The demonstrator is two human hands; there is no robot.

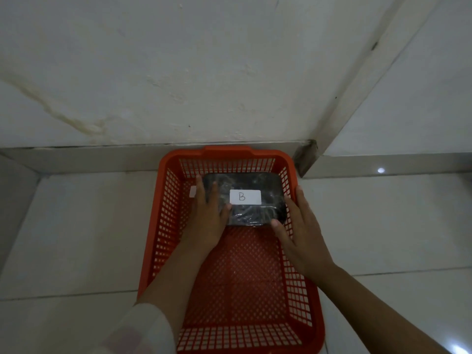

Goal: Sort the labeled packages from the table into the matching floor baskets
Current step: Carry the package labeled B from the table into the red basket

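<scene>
A black plastic-wrapped package (258,213) with a white label marked "B" lies in the far end of a red mesh basket (231,282) on the floor. My left hand (207,218) rests flat on the package's left side, fingers spread over its top. My right hand (301,233) presses against the package's right edge, thumb at its near right corner, fingers along the basket's right wall. A small white tag sticks out on the basket's outer left wall, partly hidden by my left hand.
The basket sits on white floor tiles (81,238), its far end close to a white wall (178,72) with a skirting strip. A wall corner (306,157) juts out just right of the basket's far end.
</scene>
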